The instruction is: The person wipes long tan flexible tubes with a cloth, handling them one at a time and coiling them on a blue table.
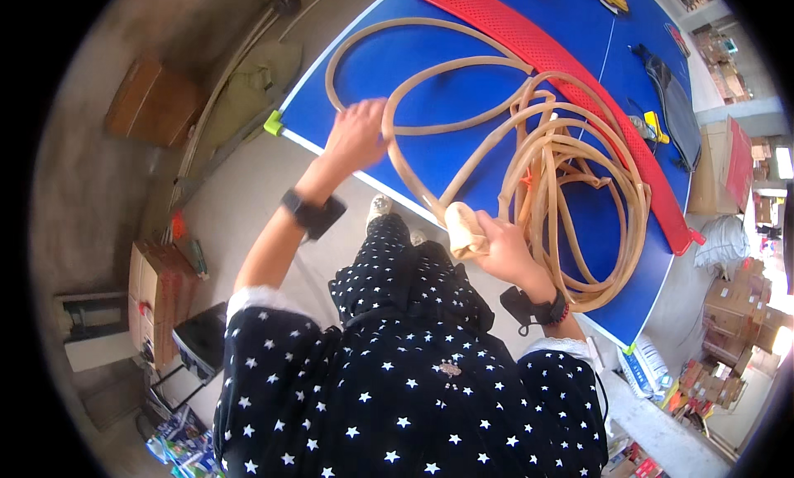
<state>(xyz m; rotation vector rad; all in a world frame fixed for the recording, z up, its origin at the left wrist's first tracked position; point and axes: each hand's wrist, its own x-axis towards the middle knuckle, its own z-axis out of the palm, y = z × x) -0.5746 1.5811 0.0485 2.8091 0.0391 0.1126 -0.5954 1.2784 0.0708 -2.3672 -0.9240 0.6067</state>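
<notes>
Tan hose [550, 160] loops across blue desk [447, 97]. Left hand [360, 135] curled at a loop; can't tell if it has hold. Right hand [495, 242]: grip closed on pale cloth [466, 230] against hose. Probably wiping; next move needs steady cloth pressure.

A tangled tan hose [547, 172] is blocking the middle of the blue table-tennis table [628, 310]; behind it, a red perforated strip [550, 48] is barring the far side. Bare tabletop is lying open inside the leftmost loop and at the near right corner.
</notes>
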